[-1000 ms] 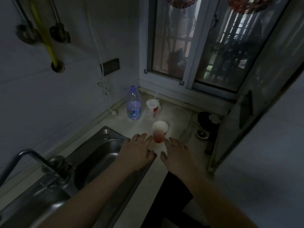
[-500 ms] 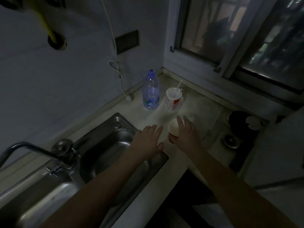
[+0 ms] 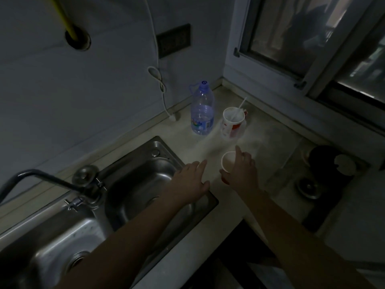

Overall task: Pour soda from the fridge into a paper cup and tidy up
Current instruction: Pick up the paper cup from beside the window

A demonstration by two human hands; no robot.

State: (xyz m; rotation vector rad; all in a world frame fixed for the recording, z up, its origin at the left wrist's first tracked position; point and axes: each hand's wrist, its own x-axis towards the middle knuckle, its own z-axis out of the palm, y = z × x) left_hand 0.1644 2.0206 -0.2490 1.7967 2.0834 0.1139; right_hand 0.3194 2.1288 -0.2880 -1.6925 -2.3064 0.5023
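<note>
— Head view: right hand (image 3: 241,174) wrapped around paper cup (image 3: 228,164) on the countertop (image 3: 200,149), fingers curled on its wall. Left hand (image 3: 188,182) spread flat, empty, by the sink (image 3: 145,184) edge.

— Risks?

— Squeezing too hard: could buckle the thin wall, slop any contents. Level inside too dim to tell. Could also knock the white-and-red cup (image 3: 233,123) or water bottle (image 3: 202,113) just behind.
</note>
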